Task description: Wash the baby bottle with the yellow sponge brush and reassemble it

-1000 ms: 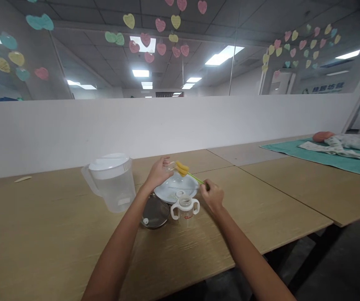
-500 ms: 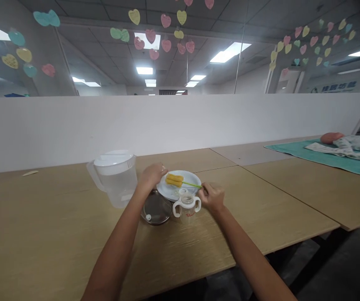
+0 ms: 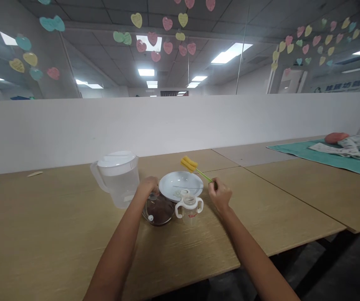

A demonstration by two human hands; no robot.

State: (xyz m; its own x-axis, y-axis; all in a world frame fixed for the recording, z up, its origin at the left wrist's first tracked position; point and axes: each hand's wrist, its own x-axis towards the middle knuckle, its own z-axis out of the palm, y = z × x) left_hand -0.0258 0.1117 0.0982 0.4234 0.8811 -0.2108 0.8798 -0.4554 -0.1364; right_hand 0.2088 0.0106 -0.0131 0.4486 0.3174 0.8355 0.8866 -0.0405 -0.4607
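Observation:
My right hand point(image 3: 220, 194) is closed round the green handle of a sponge bottle brush point(image 3: 189, 164). Its yellow head is raised above the far rim of a white bowl point(image 3: 164, 179). Small clear parts and a thin wire-like piece lie in the bowl. My left hand point(image 3: 149, 186) is curled down at the far edge of a round dark dish or lid point(image 3: 161, 213) with a shiny rim; the fingertips are hidden. A small white piece point(image 3: 150, 218) sits on that dish's near side. Between my hands stands an uncapped clear baby bottle point(image 3: 190, 215) with white handles.
A translucent lidded pitcher point(image 3: 120, 184) stands left of my left hand. Farther left lies a flat pale stick point(image 3: 35, 174). At the far right, a teal cloth point(image 3: 305, 154) bears patterned fabric and a reddish rounded object point(image 3: 336, 138). A white wall runs behind the table.
The brush has risen off the bowl and moved rightward with my right hand. My left hand has left the bowl's rim area and come down at the dark dish.

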